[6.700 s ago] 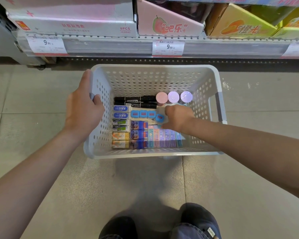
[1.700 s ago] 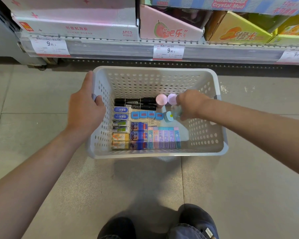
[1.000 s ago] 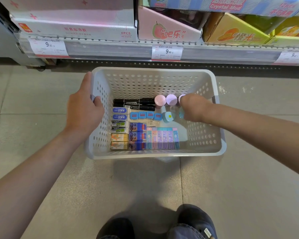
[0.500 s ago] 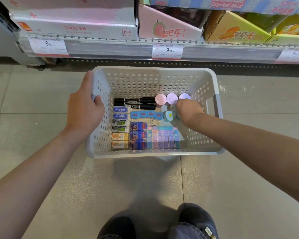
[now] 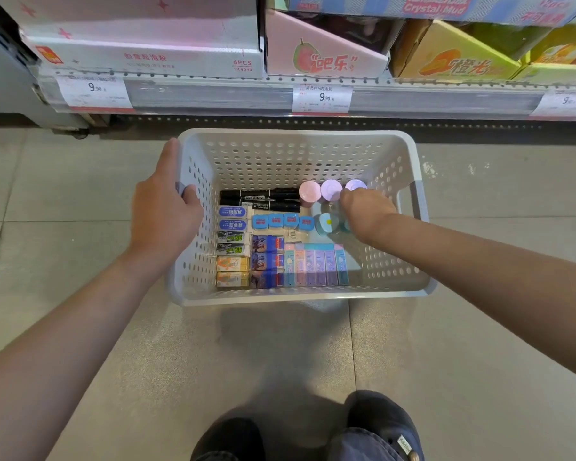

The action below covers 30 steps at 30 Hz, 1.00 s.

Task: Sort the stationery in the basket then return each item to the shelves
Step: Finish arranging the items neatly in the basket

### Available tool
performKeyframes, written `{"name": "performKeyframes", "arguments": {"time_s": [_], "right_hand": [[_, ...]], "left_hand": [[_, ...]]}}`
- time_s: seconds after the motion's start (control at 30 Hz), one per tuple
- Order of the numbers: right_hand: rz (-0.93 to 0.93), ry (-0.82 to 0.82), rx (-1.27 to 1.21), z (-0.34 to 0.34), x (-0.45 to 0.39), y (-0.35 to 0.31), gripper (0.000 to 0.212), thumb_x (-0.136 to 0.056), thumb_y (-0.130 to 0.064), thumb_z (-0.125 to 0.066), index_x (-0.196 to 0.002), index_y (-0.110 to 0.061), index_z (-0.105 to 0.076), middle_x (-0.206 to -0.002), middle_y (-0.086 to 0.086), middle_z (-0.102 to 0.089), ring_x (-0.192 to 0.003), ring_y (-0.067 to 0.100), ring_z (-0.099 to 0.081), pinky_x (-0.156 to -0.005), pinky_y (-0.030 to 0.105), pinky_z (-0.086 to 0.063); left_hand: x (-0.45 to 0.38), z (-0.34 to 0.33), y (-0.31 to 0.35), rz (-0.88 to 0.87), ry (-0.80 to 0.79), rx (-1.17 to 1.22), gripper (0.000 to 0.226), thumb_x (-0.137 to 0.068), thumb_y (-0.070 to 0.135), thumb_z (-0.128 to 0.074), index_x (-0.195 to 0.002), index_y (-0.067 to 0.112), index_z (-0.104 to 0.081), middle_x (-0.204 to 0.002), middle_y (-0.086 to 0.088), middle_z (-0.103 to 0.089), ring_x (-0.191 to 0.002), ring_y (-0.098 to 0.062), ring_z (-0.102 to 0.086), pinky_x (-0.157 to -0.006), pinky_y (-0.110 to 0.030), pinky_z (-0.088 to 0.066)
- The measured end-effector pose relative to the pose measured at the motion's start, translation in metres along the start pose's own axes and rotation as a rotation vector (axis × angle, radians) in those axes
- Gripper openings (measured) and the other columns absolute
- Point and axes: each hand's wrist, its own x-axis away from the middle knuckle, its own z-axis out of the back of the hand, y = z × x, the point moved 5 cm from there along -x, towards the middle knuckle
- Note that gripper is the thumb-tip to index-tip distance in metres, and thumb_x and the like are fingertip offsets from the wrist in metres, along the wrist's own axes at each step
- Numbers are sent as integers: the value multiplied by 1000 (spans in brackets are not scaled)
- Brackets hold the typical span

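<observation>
A white perforated basket (image 5: 300, 298) stands on the tiled floor. My left hand (image 5: 165, 214) grips its left rim. Sorted rows lie inside: black markers (image 5: 260, 199), three pink and lilac round caps (image 5: 330, 189), small blue boxes (image 5: 281, 221), white-and-blue erasers (image 5: 232, 217), green-and-black erasers (image 5: 233, 242), orange erasers (image 5: 232, 271), blue-and-red packs (image 5: 266, 257) and pastel boxes (image 5: 315, 264). My right hand (image 5: 366, 207) reaches down inside, fingers curled over a small teal item (image 5: 346, 226) beside a matching teal round one (image 5: 325, 224). Its fingertips are hidden.
A low store shelf rail (image 5: 213, 94) with price tags runs just behind the basket. It carries a white carton (image 5: 140, 51), a pink box (image 5: 323, 58) and an orange box (image 5: 453, 61). My shoes (image 5: 376, 427) stand on the tiles in front of the basket.
My right hand came back from the basket's right wall toward the middle and lowered beside the teal round item. The third lilac cap is uncovered again. My left hand keeps its grip.
</observation>
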Motion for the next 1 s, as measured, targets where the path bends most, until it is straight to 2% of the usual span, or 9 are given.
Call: {"name": "performKeyframes", "arguments": {"time_s": [0.1,0.2,0.33,0.4,0.5,0.57,0.63,0.8,1.0], "right_hand": [[3,61,-21,21,14,6,35,-88,-1,-50,-122,-5,-49,-119,17,-56,-106,34,-59,-75,34,-45],[-17,291,-209,47,34,26,29,-85,-6,-54,-114,-9,-60,-111,15,-62,-99,36,-60,-73,34,-45],[-12,686,-318,55,67,54,45,-72,6,-58,-116,-1,-60,-125,21,-53,-108,43,-54,-85,47,-45],[-106,648,-458,44,71,64,56,-76,7,-53,-132,0,-47,-134,22,-45,-119,41,-47,-93,45,-41],[-217,426,-799,25,71,66,58,-84,4,-47,-139,-4,-32,-120,19,-52,-110,39,-51,-83,36,-41],[-279,330,-932,14,68,67,50,-85,5,-45,-133,-6,-37,-103,15,-56,-101,37,-55,-76,32,-39],[-304,306,-982,7,66,67,40,-84,6,-43,-122,-4,-44,-104,14,-59,-103,35,-57,-77,33,-43],[-322,314,-1063,8,65,67,30,-84,7,-41,-112,1,-49,-110,18,-63,-102,36,-59,-82,41,-49],[-297,310,-1018,34,84,70,29,-83,6,-42,-109,-1,-51,-106,19,-64,-95,39,-59,-82,43,-50]], "left_hand": [[0,0,1,-2,12,4,62,-96,8,-48,-150,20,-22,-69,2,-43,-57,-14,-47,-56,-36,-51],[0,0,0,36,2,33,61,-95,9,-48,-150,21,-24,-74,3,-48,-56,-11,-47,-52,-24,-44],[-7,4,-12,157,-105,153,43,-82,14,-52,-123,24,-52,-83,-10,-66,-66,-27,-67,-60,-47,-59],[-8,7,-15,247,-206,168,25,-79,11,-57,-103,19,-60,-88,-10,-68,-78,-29,-68,-65,-47,-59],[-1,0,-24,501,-465,222,41,-82,-2,-60,-120,13,-55,-108,-15,-63,-97,-34,-63,-75,-42,-55],[5,-1,-27,617,-593,266,52,-82,-8,-58,-129,14,-49,-116,-19,-62,-109,-39,-59,-86,-45,-49],[7,-3,-24,640,-673,325,55,-83,-15,-52,-129,15,-48,-122,-18,-59,-112,-38,-56,-83,-43,-51],[8,-2,-16,597,-692,355,74,-80,-23,-41,-141,19,-41,-133,-18,-53,-122,-37,-49,-94,-49,-46],[11,28,2,546,-704,297,58,-81,-20,-42,-126,16,-49,-118,-16,-60,-109,-37,-56,-87,-47,-47]]}}
